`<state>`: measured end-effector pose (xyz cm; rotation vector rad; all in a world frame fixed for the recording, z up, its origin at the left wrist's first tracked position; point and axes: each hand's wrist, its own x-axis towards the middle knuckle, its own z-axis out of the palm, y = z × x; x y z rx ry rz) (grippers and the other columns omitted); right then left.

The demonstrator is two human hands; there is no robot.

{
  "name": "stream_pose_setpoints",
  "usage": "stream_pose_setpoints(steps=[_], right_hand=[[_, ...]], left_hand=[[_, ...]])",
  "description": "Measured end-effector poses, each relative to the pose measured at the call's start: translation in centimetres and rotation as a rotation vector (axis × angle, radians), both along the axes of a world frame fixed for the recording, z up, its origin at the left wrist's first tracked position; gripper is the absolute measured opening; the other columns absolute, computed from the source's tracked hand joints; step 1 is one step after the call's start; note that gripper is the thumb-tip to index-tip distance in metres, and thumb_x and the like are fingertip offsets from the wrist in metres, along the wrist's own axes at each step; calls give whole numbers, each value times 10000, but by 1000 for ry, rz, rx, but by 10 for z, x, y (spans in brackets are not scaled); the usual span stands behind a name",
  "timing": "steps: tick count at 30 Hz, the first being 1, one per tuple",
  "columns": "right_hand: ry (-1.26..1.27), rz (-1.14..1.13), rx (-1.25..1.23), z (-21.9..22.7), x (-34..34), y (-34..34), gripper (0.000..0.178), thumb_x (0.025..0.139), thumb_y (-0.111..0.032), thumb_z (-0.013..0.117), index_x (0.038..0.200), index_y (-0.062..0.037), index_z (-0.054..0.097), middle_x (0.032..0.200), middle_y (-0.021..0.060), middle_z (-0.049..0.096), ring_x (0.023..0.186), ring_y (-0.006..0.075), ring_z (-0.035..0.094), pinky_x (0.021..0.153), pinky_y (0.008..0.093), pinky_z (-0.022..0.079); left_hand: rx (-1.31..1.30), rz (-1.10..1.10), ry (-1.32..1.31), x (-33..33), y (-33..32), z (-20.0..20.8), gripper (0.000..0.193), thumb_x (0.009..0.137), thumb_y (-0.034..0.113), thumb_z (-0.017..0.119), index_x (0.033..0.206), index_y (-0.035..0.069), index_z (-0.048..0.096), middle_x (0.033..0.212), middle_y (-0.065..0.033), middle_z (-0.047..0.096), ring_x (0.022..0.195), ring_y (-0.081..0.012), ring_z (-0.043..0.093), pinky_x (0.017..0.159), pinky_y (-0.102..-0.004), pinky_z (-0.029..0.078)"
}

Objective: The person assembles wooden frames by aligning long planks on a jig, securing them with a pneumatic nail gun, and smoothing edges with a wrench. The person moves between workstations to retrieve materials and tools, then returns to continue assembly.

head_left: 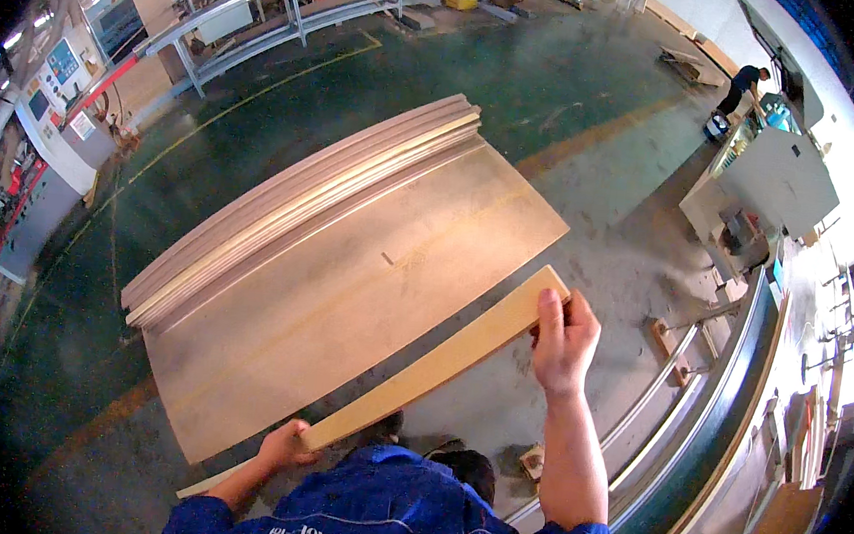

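Note:
A long, pale wooden board point(429, 370) lies slantwise in front of my body, its far end up to the right. My right hand point(567, 343) grips it near that end, thumb on the upper face and fingers curled behind the edge. Toward the board's lower left part, my left hand point(287, 445) is closed around it. Just beyond is a broad, flat wooden panel point(344, 301) with a small dark mark near its middle. Along the panel's far side rests a stack of long wooden strips point(301, 212), pale and brownish, lying side by side.
A metal roller frame point(296, 21) stands at the far left, near a machine with a control panel point(62, 63). To the right, a long bench with rails point(707, 410) runs beside me. Another person point(743, 89) bends over at the far right by a grey machine point(780, 179).

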<state>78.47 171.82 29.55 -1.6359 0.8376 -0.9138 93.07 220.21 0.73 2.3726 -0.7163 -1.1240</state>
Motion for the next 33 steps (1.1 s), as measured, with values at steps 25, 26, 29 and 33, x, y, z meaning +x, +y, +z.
stream_pose_setpoints(steps=[25, 26, 29, 33], right_hand=[[503, 364, -137, -217, -62, -691, 703, 869, -206, 663, 1487, 6, 404, 1547, 203, 408, 1446, 352, 378, 1198, 436, 315], [987, 490, -635, -202, -47, -700, 797, 813, -214, 706, 1503, 8, 374, 1568, 225, 365, 1462, 373, 350, 1210, 430, 305], [1146, 612, -800, -180, -14, -728, 850, 801, -256, 755, 1517, -41, 351, 1572, 254, 331, 1421, 382, 409, 1139, 449, 398], [1612, 542, -626, -156, 13, -763, 896, 762, -304, 799, 1489, -40, 347, 1595, 243, 287, 1276, 394, 557, 1004, 468, 514]], left_hand=[[138, -66, -363, 10, -539, 126, 363, 728, 204, 772, 1049, 108, 632, 986, -155, 699, 956, -374, 668, 815, -492, 542], [135, -102, -397, 23, -547, 113, 403, 714, 199, 776, 1080, 113, 631, 989, -150, 699, 961, -377, 665, 818, -487, 541], [177, -110, -385, 60, -607, 104, 423, 706, 189, 774, 1097, 114, 632, 984, -151, 699, 952, -374, 667, 821, -491, 539], [186, -238, -314, 86, -680, 96, 450, 695, 203, 783, 1105, 109, 623, 997, -162, 696, 941, -374, 669, 818, -500, 536]])
